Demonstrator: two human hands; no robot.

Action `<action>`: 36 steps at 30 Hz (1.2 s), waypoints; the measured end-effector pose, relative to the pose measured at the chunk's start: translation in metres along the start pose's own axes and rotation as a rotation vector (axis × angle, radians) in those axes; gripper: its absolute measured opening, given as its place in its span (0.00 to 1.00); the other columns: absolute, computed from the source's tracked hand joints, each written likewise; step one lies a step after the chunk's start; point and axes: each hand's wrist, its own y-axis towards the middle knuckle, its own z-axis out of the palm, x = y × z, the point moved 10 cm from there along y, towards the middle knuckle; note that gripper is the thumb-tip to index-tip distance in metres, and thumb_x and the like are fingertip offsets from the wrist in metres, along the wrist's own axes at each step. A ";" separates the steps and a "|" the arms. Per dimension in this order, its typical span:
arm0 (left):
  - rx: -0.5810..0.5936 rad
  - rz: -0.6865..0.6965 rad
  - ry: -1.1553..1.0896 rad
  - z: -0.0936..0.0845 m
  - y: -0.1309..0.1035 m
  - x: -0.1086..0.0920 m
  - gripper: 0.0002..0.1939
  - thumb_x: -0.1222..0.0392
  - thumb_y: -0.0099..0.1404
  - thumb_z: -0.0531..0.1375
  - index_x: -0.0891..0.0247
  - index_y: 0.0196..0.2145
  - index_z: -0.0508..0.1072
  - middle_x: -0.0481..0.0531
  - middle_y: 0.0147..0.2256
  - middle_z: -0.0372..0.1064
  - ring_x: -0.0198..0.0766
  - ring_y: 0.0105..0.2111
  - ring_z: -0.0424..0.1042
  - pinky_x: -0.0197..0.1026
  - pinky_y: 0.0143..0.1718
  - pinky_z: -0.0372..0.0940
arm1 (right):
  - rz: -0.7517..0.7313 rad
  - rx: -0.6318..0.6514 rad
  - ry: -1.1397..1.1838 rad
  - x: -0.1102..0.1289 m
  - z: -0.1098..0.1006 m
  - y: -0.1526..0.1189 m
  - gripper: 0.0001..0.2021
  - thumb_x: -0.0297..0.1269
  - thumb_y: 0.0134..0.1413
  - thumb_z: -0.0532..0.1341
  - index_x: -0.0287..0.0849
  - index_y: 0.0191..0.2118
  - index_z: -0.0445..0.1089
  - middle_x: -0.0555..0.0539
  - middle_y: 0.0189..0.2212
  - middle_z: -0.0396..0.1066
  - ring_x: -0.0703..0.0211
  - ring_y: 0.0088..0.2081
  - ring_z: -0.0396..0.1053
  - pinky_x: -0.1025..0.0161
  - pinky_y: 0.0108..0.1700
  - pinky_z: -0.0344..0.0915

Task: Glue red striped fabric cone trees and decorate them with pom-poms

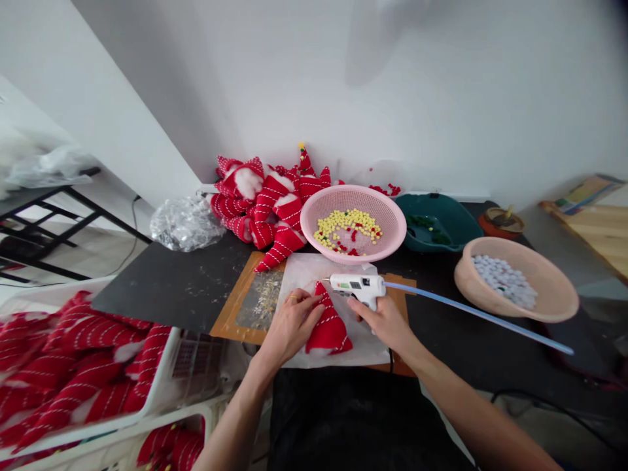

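My right hand is closed round the grip of a white hot glue gun, its nozzle pointing left. A long clear-blue glue stick sticks out of its back. Just below the nozzle lies a red cone-shaped knit hat with white stitched stripes, on a white sheet. My left hand holds the hat at its upper left side, fingers bent near the tip; part of the fingertips' grip is hidden. The nozzle is close to the hat's tip; I cannot tell whether they touch.
A pink basket of yellow and red pompoms stands behind the sheet. To its left are piled red striped cones and crumpled plastic. At right are a green basin and a peach bowl with white balls. A white crate holds more red pieces.
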 end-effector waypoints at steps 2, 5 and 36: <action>0.003 -0.021 -0.013 -0.001 0.003 0.003 0.18 0.52 0.74 0.52 0.57 0.47 0.81 0.56 0.43 0.72 0.46 0.45 0.75 0.49 0.52 0.68 | 0.024 0.038 -0.036 -0.007 0.006 0.006 0.21 0.53 0.61 0.60 0.43 0.26 0.70 0.50 0.19 0.68 0.58 0.23 0.66 0.62 0.28 0.63; 0.000 -0.052 -0.040 -0.001 0.006 0.010 0.18 0.54 0.74 0.52 0.59 0.45 0.81 0.56 0.42 0.73 0.45 0.43 0.76 0.48 0.49 0.68 | 0.030 0.065 -0.085 -0.015 0.011 0.013 0.19 0.53 0.61 0.60 0.41 0.29 0.73 0.50 0.21 0.71 0.57 0.24 0.68 0.62 0.29 0.64; -0.057 -0.237 -0.088 0.008 0.030 0.048 0.11 0.58 0.67 0.60 0.59 0.45 0.78 0.52 0.38 0.80 0.42 0.36 0.77 0.40 0.40 0.66 | 0.035 0.047 -0.256 -0.020 0.016 0.018 0.20 0.53 0.59 0.61 0.40 0.39 0.79 0.44 0.26 0.77 0.49 0.30 0.73 0.61 0.31 0.60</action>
